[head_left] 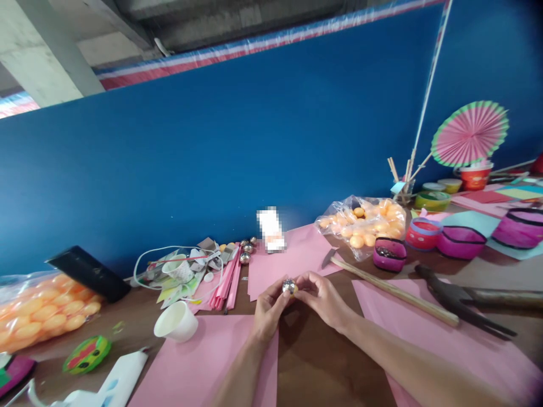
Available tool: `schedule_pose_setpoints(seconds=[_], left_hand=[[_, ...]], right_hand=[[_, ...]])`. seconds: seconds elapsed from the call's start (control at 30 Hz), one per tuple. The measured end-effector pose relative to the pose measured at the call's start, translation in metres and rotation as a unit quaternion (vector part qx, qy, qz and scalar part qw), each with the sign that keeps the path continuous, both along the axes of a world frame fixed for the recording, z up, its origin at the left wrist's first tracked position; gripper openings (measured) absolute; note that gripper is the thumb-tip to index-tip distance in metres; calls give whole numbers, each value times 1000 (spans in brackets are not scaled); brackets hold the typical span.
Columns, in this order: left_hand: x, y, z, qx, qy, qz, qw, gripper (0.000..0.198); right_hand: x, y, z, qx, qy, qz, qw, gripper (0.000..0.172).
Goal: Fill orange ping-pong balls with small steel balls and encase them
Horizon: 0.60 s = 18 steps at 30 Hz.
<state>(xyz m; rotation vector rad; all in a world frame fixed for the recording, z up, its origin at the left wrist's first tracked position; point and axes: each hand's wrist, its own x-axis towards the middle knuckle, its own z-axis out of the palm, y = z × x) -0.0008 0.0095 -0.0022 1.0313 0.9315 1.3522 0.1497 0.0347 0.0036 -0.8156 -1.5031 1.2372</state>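
Between my left hand (269,308) and my right hand (324,297) is a small orange ball studded with shiny silver tacks (289,286). The fingertips of my left hand close round its left side and front. My right thumb and forefinger pinch together at its right edge; whether they also hold a single tack is too small to tell. A little orange shows at the ball's lower right. Beyond my hands, several similar silver-studded balls (245,258) sit by the pink paper. A magenta box (389,254) with small dark metallic pieces stands to the right.
A claw hammer (458,297) and a wooden-handled hammer (394,288) lie right. Clear bags of orange balls stand at back (360,223) and left (51,308). A white paper cup (176,322), glue gun (119,379) and black case (89,274) are left. A pink fan (470,134) stands far right.
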Motion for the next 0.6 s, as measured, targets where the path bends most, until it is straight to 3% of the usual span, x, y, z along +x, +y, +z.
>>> schedule_pose_setpoints(seconds=[0.37, 0.6], left_hand=[[0, 4, -2, -9, 58, 15, 998, 38], [2, -1, -2, -22, 8, -8, 1000, 45]], right_hand=[[-2, -5, -3, 12, -20, -11, 1000, 30], [-1, -4, -6, 46, -46, -28, 997, 26]])
